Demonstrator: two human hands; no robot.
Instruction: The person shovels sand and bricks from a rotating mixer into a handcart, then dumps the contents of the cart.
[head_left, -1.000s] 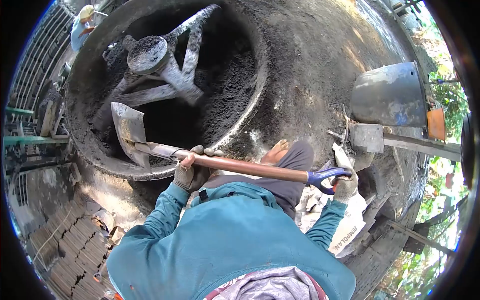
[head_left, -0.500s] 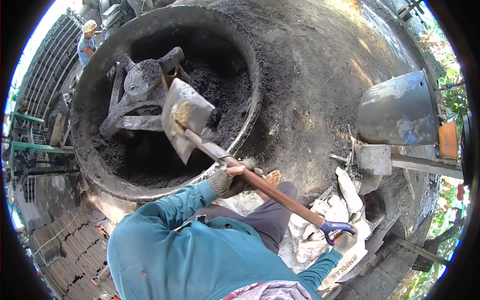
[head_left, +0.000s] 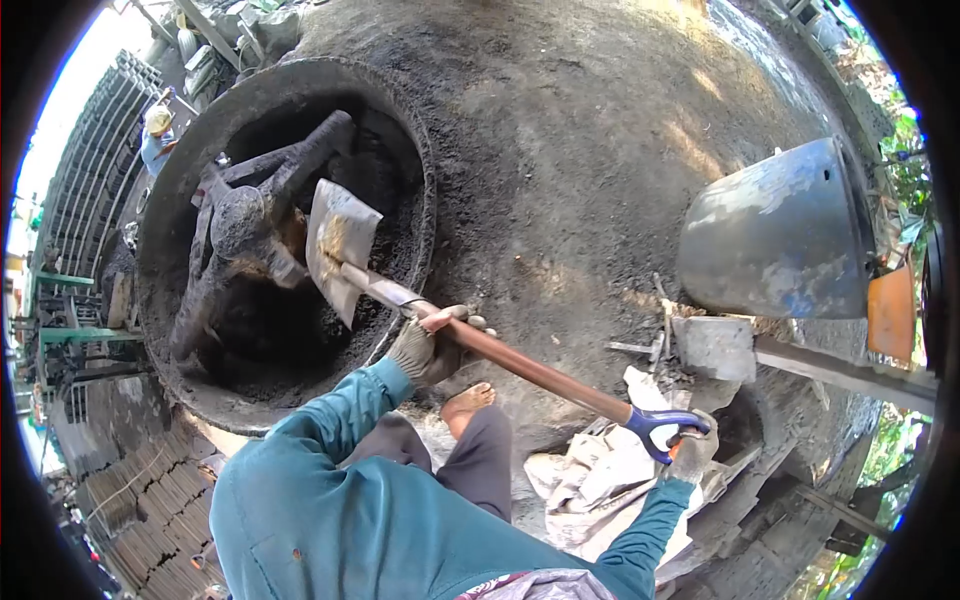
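Cam: head, sole view; worn on the person's head | Facing: forward and steeply down; torso (head_left: 370, 535) along the bottom edge, round vat (head_left: 290, 85) upper left | Range: near the torso, left hand (head_left: 425, 350) and right hand (head_left: 695, 450); well apart from the other person (head_left: 156, 145) at far upper left | Lens: wide, circular; dark corners, bowed edges

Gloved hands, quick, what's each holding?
Left grey-gloved hand: closed around the brown shaft of a metal shovel.
Right grey-gloved hand: closed on the shovel's blue looped handle.
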